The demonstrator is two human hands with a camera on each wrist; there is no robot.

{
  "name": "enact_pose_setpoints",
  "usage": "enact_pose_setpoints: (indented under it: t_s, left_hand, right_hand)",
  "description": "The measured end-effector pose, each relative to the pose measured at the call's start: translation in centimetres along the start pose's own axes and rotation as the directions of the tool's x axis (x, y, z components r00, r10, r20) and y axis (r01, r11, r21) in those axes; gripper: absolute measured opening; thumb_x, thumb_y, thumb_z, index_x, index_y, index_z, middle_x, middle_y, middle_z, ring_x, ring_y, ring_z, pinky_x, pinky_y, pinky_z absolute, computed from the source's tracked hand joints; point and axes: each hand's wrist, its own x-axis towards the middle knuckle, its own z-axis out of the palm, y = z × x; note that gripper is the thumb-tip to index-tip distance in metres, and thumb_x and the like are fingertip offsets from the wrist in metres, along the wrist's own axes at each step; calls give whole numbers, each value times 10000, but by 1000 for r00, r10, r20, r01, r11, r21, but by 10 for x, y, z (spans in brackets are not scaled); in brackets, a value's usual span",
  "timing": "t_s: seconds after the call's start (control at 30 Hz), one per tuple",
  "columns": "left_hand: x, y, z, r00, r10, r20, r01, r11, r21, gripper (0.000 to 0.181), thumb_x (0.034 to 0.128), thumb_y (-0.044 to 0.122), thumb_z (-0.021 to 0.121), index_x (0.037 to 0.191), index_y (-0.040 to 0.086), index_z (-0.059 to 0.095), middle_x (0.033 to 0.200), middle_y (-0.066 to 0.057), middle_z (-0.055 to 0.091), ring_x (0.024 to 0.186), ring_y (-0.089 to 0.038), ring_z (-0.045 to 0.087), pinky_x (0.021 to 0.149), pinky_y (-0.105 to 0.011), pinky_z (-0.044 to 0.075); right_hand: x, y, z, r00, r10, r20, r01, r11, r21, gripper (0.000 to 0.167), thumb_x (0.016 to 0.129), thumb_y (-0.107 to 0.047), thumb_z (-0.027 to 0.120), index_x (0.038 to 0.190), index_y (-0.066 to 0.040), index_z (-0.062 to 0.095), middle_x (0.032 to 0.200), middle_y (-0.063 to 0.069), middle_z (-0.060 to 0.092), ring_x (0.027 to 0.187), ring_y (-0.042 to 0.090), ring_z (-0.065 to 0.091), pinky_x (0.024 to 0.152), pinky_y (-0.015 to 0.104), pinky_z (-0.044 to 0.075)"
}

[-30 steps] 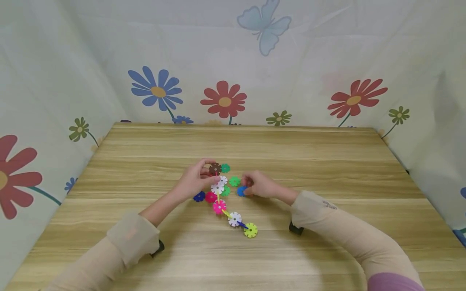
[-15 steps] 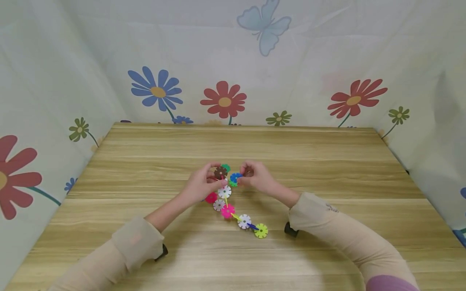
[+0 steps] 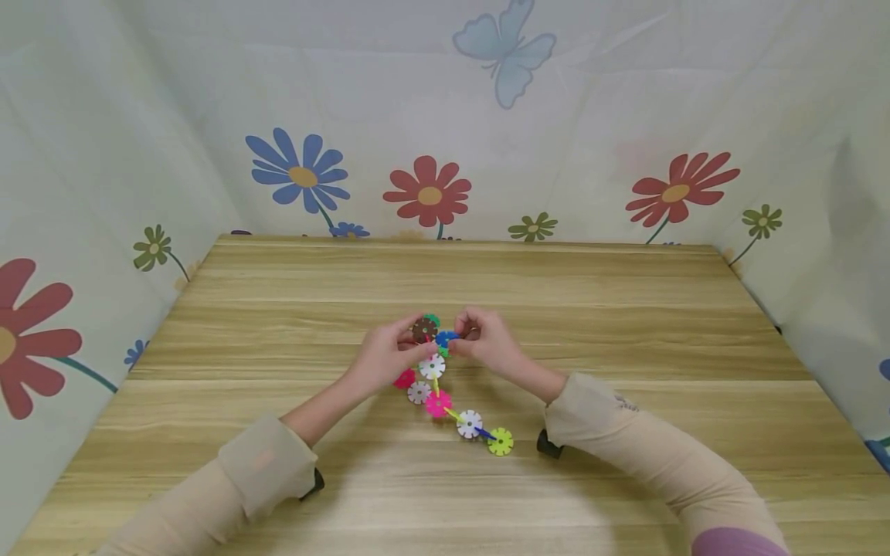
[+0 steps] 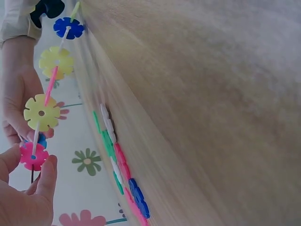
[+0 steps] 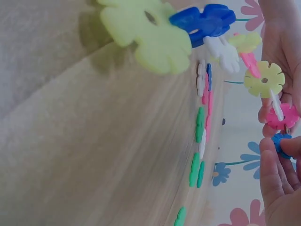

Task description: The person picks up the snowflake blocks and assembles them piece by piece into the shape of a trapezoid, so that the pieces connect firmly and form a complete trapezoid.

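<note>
Notched plastic snowflake discs are slotted edge to edge into a chain, running down from a brown disc (image 3: 425, 330) past a white disc (image 3: 433, 366) and a pink disc (image 3: 438, 404) to a yellow disc (image 3: 500, 442). My left hand (image 3: 378, 357) holds the chain's upper end; in the left wrist view its thumb and fingers pinch a pink disc (image 4: 34, 156). Between thumb and fingers, my right hand (image 3: 495, 344) pinches a blue disc (image 3: 445, 338) against the chain's upper end. In the right wrist view the blue disc (image 5: 282, 143) meets the chain just by the pink one; whether it is slotted in is unclear.
Loose discs lie flat on the wooden table (image 3: 591, 309) beneath and behind the chain: a red disc (image 3: 405, 378), a pale disc (image 3: 419, 392) and a green disc (image 3: 433, 319) among them. A flower-printed curtain (image 3: 570, 116) stands around the table's far and side edges.
The right hand has lifted the blue disc from the table and brought it left to the chain. The left hand has shifted slightly right with the chain, uncovering a pale disc on the table.
</note>
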Motion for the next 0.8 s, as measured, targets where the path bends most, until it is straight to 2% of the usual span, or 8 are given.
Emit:
enact_pose_setpoints:
  t_s: [0.2,0.57,0.8]
  left_hand:
    - [-2,1,0,1000,12,-2,-12,1000,5,638,806,269,639,1320,-3,376,1038,-160,635,905,-229,631,654,-204,525]
    - [-2,0,2,999,50,-5,-50,999,-11,602,815,266,630,1297,-18,407,1019,-155,648,886,-213,643,638,-217,529]
    - [-2,3,4,998,70,-6,-70,997,-30,626,810,260,635,1289,-59,390,1045,-193,628,919,-254,634,675,-212,527]
  right_hand:
    - [-2,1,3,999,-40,-21,38,995,-88,134,716,87,634,787,36,533,733,151,587,606,105,533,536,176,485]
    - [-4,-3,7,991,-110,-74,90,970,-227,74,739,23,651,811,23,631,725,126,649,624,114,574,564,184,496]
    - [-9,-8,11,971,-206,-120,166,945,-281,44,723,72,634,752,40,630,685,131,650,587,136,582,532,145,481]
